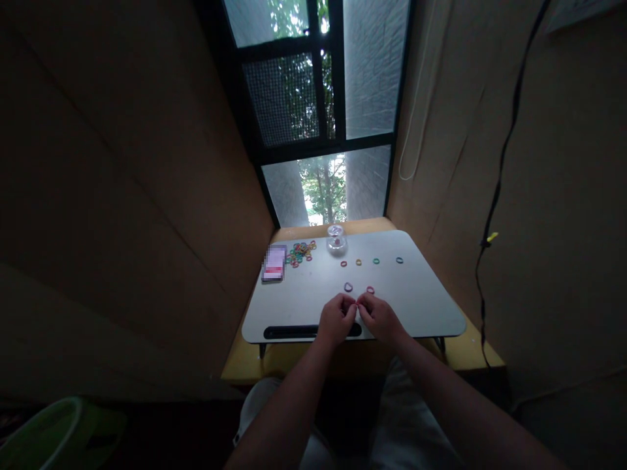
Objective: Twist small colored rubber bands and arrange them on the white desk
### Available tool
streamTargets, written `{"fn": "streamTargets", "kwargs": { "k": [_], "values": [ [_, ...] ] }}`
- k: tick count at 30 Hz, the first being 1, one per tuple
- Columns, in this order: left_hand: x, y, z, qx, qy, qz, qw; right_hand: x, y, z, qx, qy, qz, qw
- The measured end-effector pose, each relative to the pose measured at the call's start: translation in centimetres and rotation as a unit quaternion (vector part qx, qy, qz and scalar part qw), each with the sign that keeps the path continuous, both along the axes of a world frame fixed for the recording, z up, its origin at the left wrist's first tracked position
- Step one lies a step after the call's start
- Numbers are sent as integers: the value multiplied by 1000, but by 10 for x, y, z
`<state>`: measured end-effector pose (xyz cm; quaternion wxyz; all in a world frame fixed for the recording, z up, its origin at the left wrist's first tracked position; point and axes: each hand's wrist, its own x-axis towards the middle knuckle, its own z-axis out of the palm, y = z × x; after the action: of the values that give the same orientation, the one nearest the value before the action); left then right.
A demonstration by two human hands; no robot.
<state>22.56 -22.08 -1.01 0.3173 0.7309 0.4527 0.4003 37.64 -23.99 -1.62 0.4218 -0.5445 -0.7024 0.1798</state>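
Observation:
Near the front of the white folding table, my left hand (339, 317) and my right hand (380, 316) meet fingertip to fingertip. Both are closed in a pinch on a small red hair tie (357, 303), mostly hidden by the fingers. Just beyond them lie a purple hair tie (348, 287) and a pink hair tie (370, 290). Farther back is a spaced row: a red hair tie (343, 264), a yellow one (358, 262), a green one (376, 261) and a teal one (400, 260).
A mixed pile of hair ties (300, 253) lies at the back left, beside a phone (273, 264). A clear plastic jar (336, 241) stands at the back. The white table (421, 300) has a black slot (289, 331) along its front edge. Walls close in on both sides.

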Motion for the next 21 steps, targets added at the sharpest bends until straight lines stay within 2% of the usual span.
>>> {"fn": "streamTargets", "kwargs": {
  "k": [21],
  "values": [
    [0,1,-2,11,16,1,1000,1,0,-2,3,-8,7,1000]
  ]
}}
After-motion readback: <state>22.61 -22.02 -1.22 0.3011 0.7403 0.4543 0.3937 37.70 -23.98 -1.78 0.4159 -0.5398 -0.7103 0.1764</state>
